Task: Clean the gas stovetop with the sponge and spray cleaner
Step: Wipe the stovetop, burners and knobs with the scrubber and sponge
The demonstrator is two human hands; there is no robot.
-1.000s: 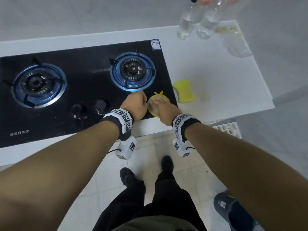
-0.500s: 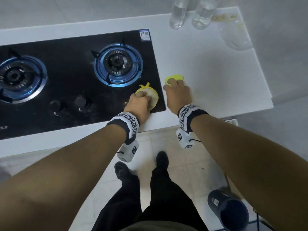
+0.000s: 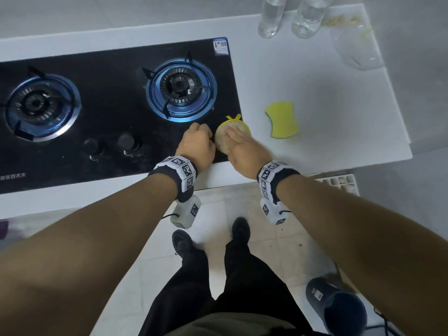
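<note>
Two burners sit on the black stovetop. At its front right corner the right hand presses flat-fingered on one round scrubber; the left hand is fisted, empty (apparently). One yellow sponge lies on the desk; two clear bottles stand at its back edge.

Right hand flat on round scrubber, stovetop corner

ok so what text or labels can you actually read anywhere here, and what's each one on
Sticker at the stovetop's back right corner: coloured energy-style label, print too small to read.
Brand lettering on the stovetop's front left edge: a few characters, too blurred to read.
Wristbands: black-and-white square marker codes, no words.
Nothing else bears readable text.
</note>
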